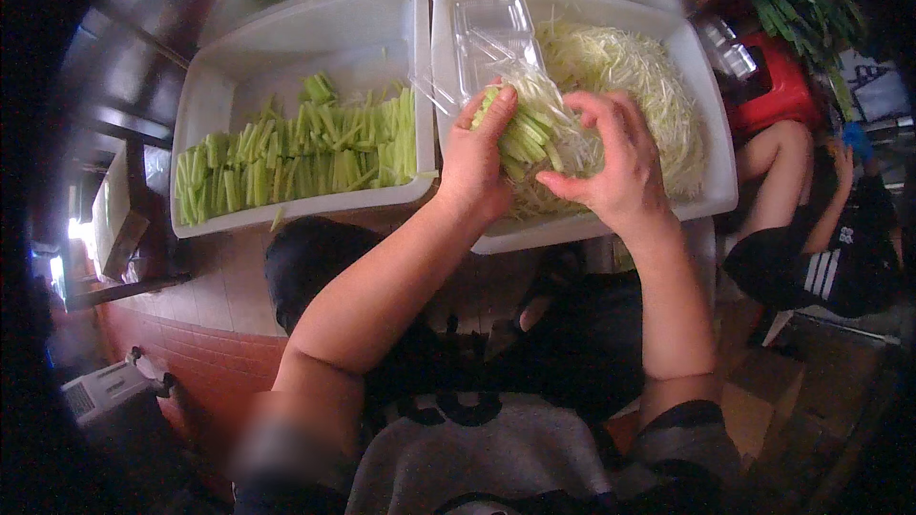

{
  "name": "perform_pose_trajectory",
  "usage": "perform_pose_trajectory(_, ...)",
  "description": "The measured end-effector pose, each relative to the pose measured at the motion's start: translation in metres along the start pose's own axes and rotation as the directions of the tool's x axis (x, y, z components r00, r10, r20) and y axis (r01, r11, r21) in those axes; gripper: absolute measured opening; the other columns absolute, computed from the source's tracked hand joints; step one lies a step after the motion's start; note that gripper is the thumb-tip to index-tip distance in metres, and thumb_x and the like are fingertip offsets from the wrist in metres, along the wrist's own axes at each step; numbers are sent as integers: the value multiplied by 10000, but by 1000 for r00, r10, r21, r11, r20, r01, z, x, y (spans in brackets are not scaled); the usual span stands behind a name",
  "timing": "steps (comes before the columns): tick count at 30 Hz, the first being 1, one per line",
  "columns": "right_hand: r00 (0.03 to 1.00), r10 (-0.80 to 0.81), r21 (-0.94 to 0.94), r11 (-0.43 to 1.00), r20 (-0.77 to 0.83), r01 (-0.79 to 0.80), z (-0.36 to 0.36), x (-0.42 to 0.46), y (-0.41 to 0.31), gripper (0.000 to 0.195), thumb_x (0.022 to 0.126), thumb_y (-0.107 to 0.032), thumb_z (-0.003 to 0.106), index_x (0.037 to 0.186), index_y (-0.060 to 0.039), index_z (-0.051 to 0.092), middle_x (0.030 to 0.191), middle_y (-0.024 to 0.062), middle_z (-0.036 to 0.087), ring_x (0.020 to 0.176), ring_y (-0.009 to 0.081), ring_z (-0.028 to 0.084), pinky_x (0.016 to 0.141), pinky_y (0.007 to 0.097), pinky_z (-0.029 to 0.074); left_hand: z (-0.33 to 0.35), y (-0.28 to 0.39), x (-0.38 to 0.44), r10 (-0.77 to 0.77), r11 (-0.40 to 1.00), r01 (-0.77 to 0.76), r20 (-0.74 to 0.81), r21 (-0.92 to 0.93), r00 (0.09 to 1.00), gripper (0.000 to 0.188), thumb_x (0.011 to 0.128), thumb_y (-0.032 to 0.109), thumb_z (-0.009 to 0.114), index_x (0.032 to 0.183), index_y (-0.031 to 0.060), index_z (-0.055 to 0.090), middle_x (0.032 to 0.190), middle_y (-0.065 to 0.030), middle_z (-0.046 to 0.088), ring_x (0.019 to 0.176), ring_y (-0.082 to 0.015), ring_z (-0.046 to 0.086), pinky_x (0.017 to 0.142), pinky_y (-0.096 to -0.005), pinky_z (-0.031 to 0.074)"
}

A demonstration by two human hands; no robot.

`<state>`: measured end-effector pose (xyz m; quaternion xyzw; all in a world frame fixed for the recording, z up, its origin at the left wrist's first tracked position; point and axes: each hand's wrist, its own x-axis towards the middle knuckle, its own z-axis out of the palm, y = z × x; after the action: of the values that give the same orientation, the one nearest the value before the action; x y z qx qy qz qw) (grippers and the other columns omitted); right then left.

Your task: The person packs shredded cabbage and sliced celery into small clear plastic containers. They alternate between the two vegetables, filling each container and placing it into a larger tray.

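Note:
My left hand grips a bunch of cut celery sticks, with pale shredded vegetable against it. To the right, my right hand is held with thumb and fingers apart beside the bunch, with nothing plainly gripped. Both hands are over the right white plastic tub, which holds a large heap of pale shreds. Clear plastic containers lie at that tub's back left, partly behind my left hand. In the left white plastic tub, more celery sticks lie in rows.
Another person's knee and arm are at the right, near a red plastic stool with clear containers on it. Long green leafy stalks lie at the upper right. Cardboard boxes stand on the lower right floor.

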<state>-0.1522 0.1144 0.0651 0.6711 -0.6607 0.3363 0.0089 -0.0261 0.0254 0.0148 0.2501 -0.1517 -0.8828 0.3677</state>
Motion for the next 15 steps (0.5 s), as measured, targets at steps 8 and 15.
perform_pose_trajectory(8,997,-62,-1,998,34,62,-4,-4,-9,239,675,-62,742,862,-83,595,697,63,589,623,225,599,584,346,498,-4,1,6,53,998,-51,65,-35,996,424,903,92,556,1305,48,427,1108,-105,588,983,-211,602,832,-376,525)
perform_pose_trajectory(15,974,3,89,996,-227,18,-32,15,-20,130,688,-5,696,753,-60,599,758,67,628,679,228,623,633,323,506,6,-2,-3,51,998,-52,70,17,996,422,928,176,564,1316,65,438,1132,-102,586,989,-211,597,853,-373,520)
